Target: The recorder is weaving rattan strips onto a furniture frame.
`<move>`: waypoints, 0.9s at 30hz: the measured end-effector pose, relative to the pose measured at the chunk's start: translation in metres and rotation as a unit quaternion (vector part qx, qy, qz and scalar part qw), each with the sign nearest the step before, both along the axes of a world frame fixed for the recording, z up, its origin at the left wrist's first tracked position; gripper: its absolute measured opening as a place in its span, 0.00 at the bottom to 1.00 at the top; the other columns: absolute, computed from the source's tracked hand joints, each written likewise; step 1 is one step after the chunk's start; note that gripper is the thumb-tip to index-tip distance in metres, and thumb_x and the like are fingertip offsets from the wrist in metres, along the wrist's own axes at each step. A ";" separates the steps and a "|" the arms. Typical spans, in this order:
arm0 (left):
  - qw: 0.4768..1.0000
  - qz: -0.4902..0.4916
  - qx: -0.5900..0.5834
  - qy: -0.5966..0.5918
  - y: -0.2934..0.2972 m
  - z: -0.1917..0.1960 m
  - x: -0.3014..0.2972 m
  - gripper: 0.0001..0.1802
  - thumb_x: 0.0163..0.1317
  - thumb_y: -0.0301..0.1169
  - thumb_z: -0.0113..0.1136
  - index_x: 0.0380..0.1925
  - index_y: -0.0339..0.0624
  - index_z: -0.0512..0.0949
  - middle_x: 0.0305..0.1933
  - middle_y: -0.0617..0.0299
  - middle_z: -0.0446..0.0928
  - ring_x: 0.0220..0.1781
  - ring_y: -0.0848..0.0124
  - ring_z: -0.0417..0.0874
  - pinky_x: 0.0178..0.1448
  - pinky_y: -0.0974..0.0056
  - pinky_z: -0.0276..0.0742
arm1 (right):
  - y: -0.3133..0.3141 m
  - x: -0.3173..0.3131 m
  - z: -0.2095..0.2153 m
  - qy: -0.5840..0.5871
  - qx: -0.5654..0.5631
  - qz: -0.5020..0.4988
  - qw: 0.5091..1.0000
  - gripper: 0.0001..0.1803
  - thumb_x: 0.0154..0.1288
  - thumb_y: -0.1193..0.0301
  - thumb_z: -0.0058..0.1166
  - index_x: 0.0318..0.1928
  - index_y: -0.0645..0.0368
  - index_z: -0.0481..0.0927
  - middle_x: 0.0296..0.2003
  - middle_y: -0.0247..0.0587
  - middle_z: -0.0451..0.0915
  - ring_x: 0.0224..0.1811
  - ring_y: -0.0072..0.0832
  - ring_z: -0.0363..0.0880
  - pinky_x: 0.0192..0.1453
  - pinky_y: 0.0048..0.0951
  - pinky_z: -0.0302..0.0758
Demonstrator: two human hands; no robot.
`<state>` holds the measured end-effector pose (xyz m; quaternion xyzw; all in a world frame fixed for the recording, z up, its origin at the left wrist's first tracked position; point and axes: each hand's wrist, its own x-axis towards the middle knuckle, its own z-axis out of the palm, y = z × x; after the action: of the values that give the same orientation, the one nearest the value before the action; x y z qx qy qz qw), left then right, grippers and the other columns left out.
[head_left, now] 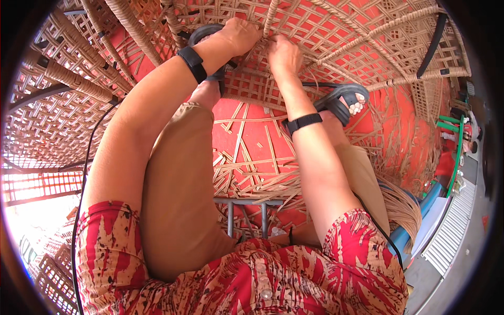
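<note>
A large open-weave wicker piece (pixel 336 31) of tan strands stands in front of me, its ribs wrapped in the same strand. My left hand (pixel 240 35) is closed at the weave, left of a wrapped upright rib (pixel 270 16). Just right of that rib's lower end, my right hand (pixel 284 55) has its fingers pressed together against the weave. The two hands are a short way apart. Their fingertips are partly hidden, and anything thin between them is too small to make out. Each wrist wears a black band.
More woven panels with wrapped poles (pixel 79 79) stand at the left. Cut strand pieces (pixel 247 163) litter the red floor covering (pixel 231 113) between my legs. A grey metal frame (pixel 247 201) is close to me. A strand bundle (pixel 401 207) lies by my right leg; my sandalled feet (pixel 346 100) are near the weave.
</note>
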<state>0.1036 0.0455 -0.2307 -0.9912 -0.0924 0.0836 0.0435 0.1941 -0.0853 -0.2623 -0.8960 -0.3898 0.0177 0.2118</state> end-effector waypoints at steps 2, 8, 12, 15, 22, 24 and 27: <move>0.999 -0.027 -0.016 -0.008 0.006 -0.002 -0.004 0.18 0.49 0.30 0.66 0.43 0.47 0.77 0.39 0.54 0.83 0.45 0.58 0.84 0.49 0.54 0.77 | -0.002 0.000 0.004 0.013 -0.008 -0.016 1.000 0.09 0.63 0.64 0.54 0.41 0.49 0.83 0.31 0.52 0.83 0.38 0.50 0.82 0.44 0.48 0.76; 0.988 -0.013 -0.148 -0.040 0.021 -0.003 -0.011 0.11 0.52 0.27 0.60 0.37 0.43 0.79 0.38 0.50 0.82 0.46 0.52 0.82 0.51 0.52 0.77 | 0.001 0.001 -0.002 -0.016 0.053 0.010 0.998 0.07 0.63 0.66 0.54 0.40 0.49 0.83 0.33 0.48 0.83 0.37 0.48 0.82 0.43 0.46 0.77; 0.994 -0.043 -0.101 -0.006 0.020 0.005 -0.006 0.11 0.51 0.26 0.61 0.37 0.43 0.79 0.38 0.50 0.82 0.46 0.53 0.82 0.49 0.53 0.77 | -0.007 0.003 -0.011 -0.011 0.150 0.051 0.987 0.06 0.62 0.70 0.53 0.38 0.51 0.81 0.35 0.45 0.83 0.37 0.46 0.82 0.43 0.45 0.77; 0.996 -0.056 -0.072 0.021 0.022 0.011 -0.007 0.11 0.51 0.27 0.62 0.37 0.42 0.79 0.38 0.50 0.82 0.45 0.54 0.83 0.48 0.54 0.78 | -0.016 0.001 -0.014 -0.010 0.178 0.071 0.982 0.06 0.63 0.70 0.53 0.38 0.52 0.81 0.35 0.44 0.83 0.38 0.45 0.82 0.43 0.44 0.77; 0.986 -0.118 -0.007 -0.119 0.023 -0.009 -0.019 0.10 0.56 0.28 0.55 0.37 0.45 0.81 0.36 0.58 0.83 0.40 0.59 0.85 0.45 0.57 0.78 | -0.010 0.001 -0.007 0.010 0.173 0.076 0.982 0.07 0.62 0.70 0.55 0.39 0.56 0.81 0.36 0.45 0.83 0.40 0.44 0.82 0.44 0.41 0.77; 0.986 -0.101 0.028 -0.130 0.018 -0.013 -0.020 0.09 0.55 0.29 0.55 0.36 0.46 0.81 0.34 0.60 0.83 0.38 0.61 0.85 0.41 0.58 0.78 | 0.000 0.002 -0.002 -0.009 0.141 0.087 0.986 0.07 0.61 0.70 0.55 0.39 0.56 0.81 0.35 0.45 0.82 0.39 0.43 0.82 0.45 0.41 0.76; 0.989 -0.037 0.046 -0.134 -0.003 -0.011 -0.025 0.08 0.55 0.29 0.55 0.34 0.46 0.81 0.31 0.60 0.83 0.36 0.62 0.85 0.36 0.58 0.78 | 0.006 -0.004 0.008 -0.036 0.177 0.102 0.978 0.06 0.59 0.70 0.57 0.38 0.54 0.81 0.32 0.42 0.81 0.38 0.42 0.80 0.47 0.42 0.74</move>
<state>0.0782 0.0428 -0.2413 -0.9932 -0.0642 -0.0557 0.0793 0.1904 -0.0791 -0.2547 -0.7997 -0.4837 -0.0627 0.3501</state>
